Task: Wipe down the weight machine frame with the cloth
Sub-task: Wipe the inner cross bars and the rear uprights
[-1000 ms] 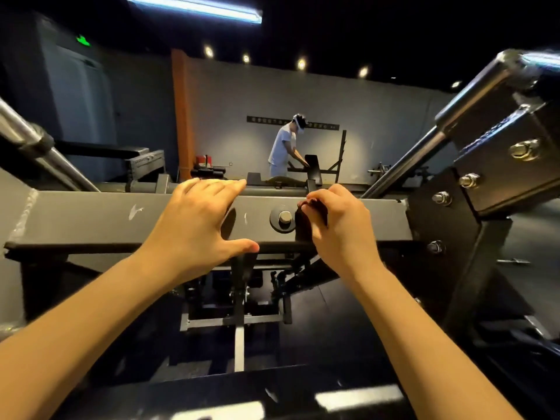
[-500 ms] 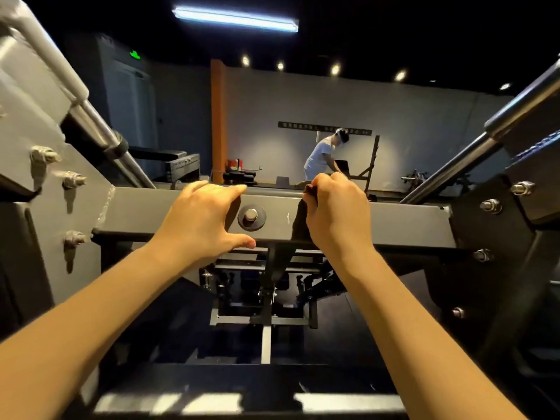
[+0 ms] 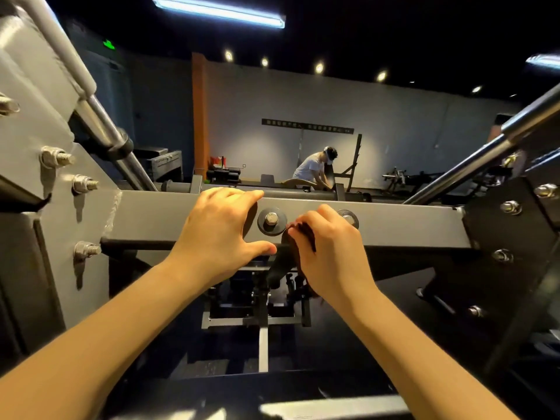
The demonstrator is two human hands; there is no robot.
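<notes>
A grey horizontal crossbeam point(image 3: 157, 219) of the weight machine frame runs across the middle of the head view, with a bolt and washer point(image 3: 271, 221) at its centre. My left hand point(image 3: 218, 234) rests on the beam just left of the bolt, fingers straight over the top and thumb under the lower edge. My right hand point(image 3: 328, 253) grips a dark cloth point(image 3: 295, 247) and presses it against the beam's front face, right beside the bolt. Most of the cloth is hidden under my fingers.
A bolted grey bracket plate point(image 3: 60, 207) rises at the left and a dark bracket point(image 3: 512, 237) at the right, each with a slanted chrome rail point(image 3: 485, 150). Machine parts point(image 3: 257, 301) sit below the beam. A person point(image 3: 315, 169) bends over equipment at the far wall.
My right hand has dropped with the cloth from the beam's top edge to its front face, uncovering a second washer. My left hand stays on the beam. The view has shifted closer and leftward.
</notes>
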